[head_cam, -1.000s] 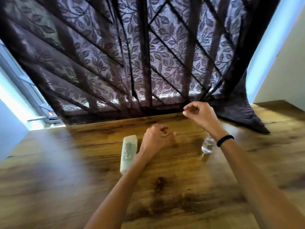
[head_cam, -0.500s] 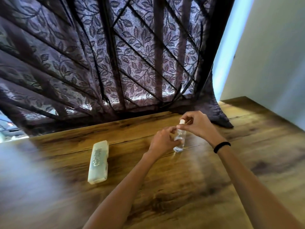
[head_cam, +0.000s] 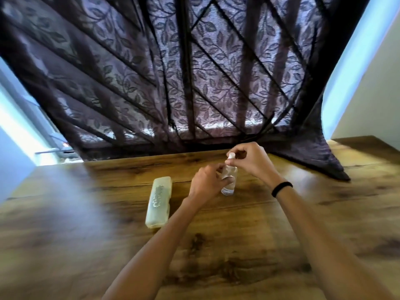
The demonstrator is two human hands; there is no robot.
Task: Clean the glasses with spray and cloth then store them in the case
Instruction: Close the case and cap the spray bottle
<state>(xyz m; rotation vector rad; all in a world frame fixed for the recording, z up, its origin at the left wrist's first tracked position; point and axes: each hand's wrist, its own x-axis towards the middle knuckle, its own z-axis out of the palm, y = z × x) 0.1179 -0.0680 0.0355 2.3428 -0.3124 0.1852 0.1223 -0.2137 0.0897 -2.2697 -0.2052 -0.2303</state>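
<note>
Wooden table (head_cam: 249,252), dark grain patches, seen from above and behind the person's forearms. Both bare hands meet at a small clear spray bottle (head_cam: 228,187) standing upright on the tabletop, towards the far edge and a little right of centre.

Left hand (head_cam: 208,182): fingers curled round the bottle's body from the left side, gripping it at mid-height. The base of the bottle shows below the fingers and rests on the wood.

Right hand (head_cam: 252,160): comes in from the right and above, thumb and fingertips pinched together on the white cap (head_cam: 231,156) at the bottle's top. A black band (head_cam: 281,188) sits on that wrist.

Glasses case (head_cam: 159,203): pale, translucent, oblong, lying flat on the table just left of the left hand, long axis running away from the person. Lid down. A blurred shape shows through the lid; I cannot tell what it is. Case and bottle are near each other but apart, with the left hand between them.

No glasses or cloth can be made out on the table surface.

Behind the table hangs a dark lace curtain (head_cam: 194,83) with a leaf pattern; its lower right corner (head_cam: 320,161) drapes onto the tabletop, well to the right of the bottle. Pale walls flank it on both sides.
</note>
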